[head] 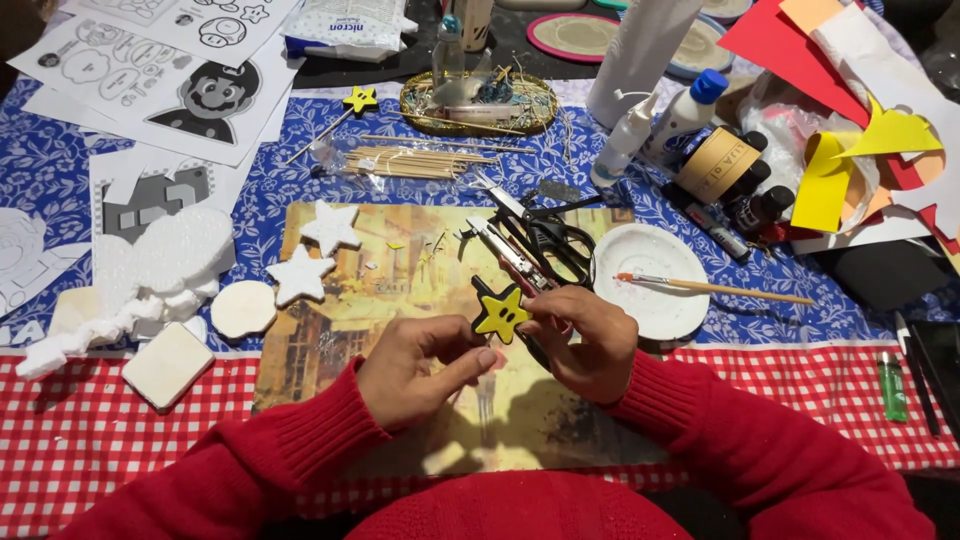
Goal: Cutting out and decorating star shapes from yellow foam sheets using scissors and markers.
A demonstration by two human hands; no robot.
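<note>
The person wears a bright red knitted sweater with 2 long sleeves ending in ribbed cuffs at the wrists; both hands (500,360) are bare, without rings.

We are seeing a white plastic packet with blue print (345,28) lying at the top of the table, just right of the printed character sheets (165,70). We are also seeing a clear plastic bag of wooden sticks (415,160) lying below the woven basket. To the right, a dark bottle is lying on its side, showing a round tan label (718,163), beside a white glue bottle with a blue cap (685,115). A dark screen edge (940,365) is showing at far right.
</note>
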